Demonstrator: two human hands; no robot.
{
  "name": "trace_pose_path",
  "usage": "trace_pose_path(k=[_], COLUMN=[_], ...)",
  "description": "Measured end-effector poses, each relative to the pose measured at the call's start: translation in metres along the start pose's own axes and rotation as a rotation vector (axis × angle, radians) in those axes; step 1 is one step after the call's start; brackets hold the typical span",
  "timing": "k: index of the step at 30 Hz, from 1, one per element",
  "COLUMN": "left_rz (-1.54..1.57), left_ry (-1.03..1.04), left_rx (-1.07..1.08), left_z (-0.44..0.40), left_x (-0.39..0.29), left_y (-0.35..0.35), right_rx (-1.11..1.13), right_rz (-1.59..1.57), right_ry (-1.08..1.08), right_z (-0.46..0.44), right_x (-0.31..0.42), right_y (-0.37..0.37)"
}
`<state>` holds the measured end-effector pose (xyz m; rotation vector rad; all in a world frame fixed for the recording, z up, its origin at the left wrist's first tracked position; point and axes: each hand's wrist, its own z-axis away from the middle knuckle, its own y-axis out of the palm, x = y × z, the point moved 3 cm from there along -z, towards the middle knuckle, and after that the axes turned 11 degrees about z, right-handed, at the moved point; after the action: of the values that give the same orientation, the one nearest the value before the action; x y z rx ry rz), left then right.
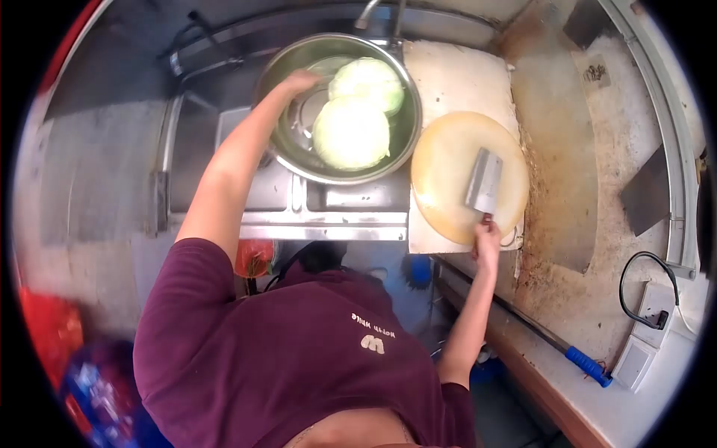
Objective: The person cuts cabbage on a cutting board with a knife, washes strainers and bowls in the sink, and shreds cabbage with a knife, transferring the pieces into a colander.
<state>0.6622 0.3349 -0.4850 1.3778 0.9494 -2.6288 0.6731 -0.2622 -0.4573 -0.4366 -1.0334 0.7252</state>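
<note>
Two pale green cabbages, a nearer cabbage [351, 134] and a farther cabbage [367, 84], lie against each other in a round steel basin [287, 153]. What looks like water is around them. My left hand [301, 81] reaches over the basin's left side, apart from the cabbages, its fingers stretched out and slightly blurred, with nothing seen in them. With its fingers wrapped round the dark handle, my right hand [487, 243] grips a cleaver [485, 179]. The wide blade lies over a thick round chopping board [441, 175]; whether it touches the wood I cannot tell.
Under the basin is a steel sink [261, 187], with a faucet [366, 15] behind. The board rests on a pale, worn slab [459, 75]. A stained metal wall [556, 134] rises at the right. Lower right are a blue-handled rod [586, 364] and a socket box [653, 313] with a cable.
</note>
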Motion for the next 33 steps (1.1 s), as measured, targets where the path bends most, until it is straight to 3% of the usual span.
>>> trace_pose_path(k=[1,3,5,6,7,9,10,11,12,13,14,16,18,21,22,25,27,30,33], left_rz=[0.098,0.297,0.535,0.672,0.626,0.544,0.582,0.639,0.691,0.737,0.654,0.662,0.555,0.341,0.419,0.791,0.859,0.761,0.709], left_ry=[0.002,-0.022,-0.060,-0.005,-0.025,-0.067,-0.047,-0.089,-0.127,-0.161,-0.057,-0.156,-0.179,-0.257,-0.279,-0.342,-0.252,-0.193,-0.116], left_rx=[-0.059,-0.180,-0.116,0.041,0.020,-0.045,0.033,0.078,0.123,0.170,0.153,0.306,0.432,0.353,0.344,0.313,0.352,0.369,0.284], left_z=[-0.012,-0.015,-0.030,-0.044,-0.054,-0.068,-0.054,-0.033,-0.010,0.001,-0.016,-0.021,-0.028,0.021,0.044,0.009,0.002,-0.011,0.013], left_x=[-0.004,-0.010,-0.011,-0.004,-0.001,0.007,-0.001,-0.015,-0.034,-0.045,-0.036,-0.033,-0.030,-0.074,-0.091,-0.032,-0.025,-0.005,-0.036], left_y=[0.005,0.016,0.037,0.053,0.061,0.074,0.077,0.077,0.076,0.077,0.076,0.073,0.062,0.040,0.039,0.049,0.054,0.052,0.047], right_rx=[-0.035,-0.389,-0.527,-0.557,-0.588,-0.575,-0.505,-0.567,-0.482,-0.413,-0.380,-0.243,-0.212,-0.031,-0.080,-0.322,-0.493,-0.501,-0.336], right_rz=[-0.116,0.232,0.472,0.531,0.587,0.630,0.604,0.619,0.684,0.628,0.600,0.470,0.445,0.245,0.274,0.328,0.446,0.596,0.541], right_ry=[-0.027,-0.282,-0.233,-0.198,-0.169,-0.144,-0.021,-0.090,0.003,-0.026,-0.081,-0.053,-0.193,-0.389,-0.364,-0.278,-0.265,-0.171,-0.186], right_z=[-0.009,0.016,0.040,0.043,0.044,0.036,0.033,0.032,0.033,0.032,0.026,0.030,0.035,0.033,0.029,0.007,-0.016,-0.048,-0.027], right_x=[-0.023,-0.011,0.000,-0.004,-0.002,-0.013,-0.005,0.007,0.026,0.038,0.043,0.085,0.119,0.142,0.140,0.112,0.083,0.063,0.094], right_y=[-0.009,-0.036,-0.046,-0.046,-0.044,-0.021,-0.005,0.014,0.032,0.051,0.077,0.106,0.124,0.119,0.110,0.058,0.021,0.019,0.077])
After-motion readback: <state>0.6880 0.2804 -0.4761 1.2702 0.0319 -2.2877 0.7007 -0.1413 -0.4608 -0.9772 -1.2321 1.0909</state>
